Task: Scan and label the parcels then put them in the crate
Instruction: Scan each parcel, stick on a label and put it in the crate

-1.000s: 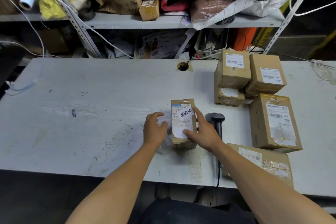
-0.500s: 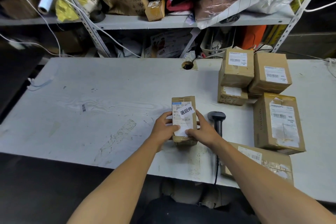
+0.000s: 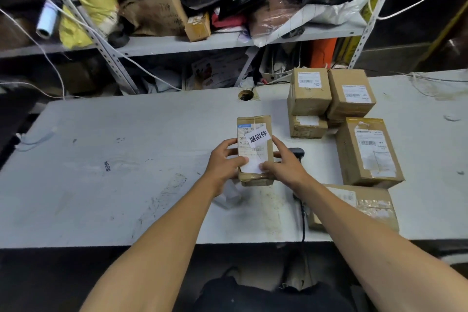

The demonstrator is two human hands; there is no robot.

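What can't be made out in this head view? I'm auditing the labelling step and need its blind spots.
- Crate: not in the head view at all.
- Scanner: mostly hidden behind the right hand and forearm.
- Held parcel: small label print is too fine to read; thumbs cover its lower part.
- Left hand: fingers behind the parcel are hidden.

table [image 3: 126, 159]: white, scuffed | shelf [image 3: 177, 44]: behind table, cluttered | yellow bag [image 3: 86, 5]: shelf left | paper roll [image 3: 46, 20]: beside bag

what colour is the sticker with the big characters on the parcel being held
White with black characters, on the brown parcel; sticker shows best in the head view.
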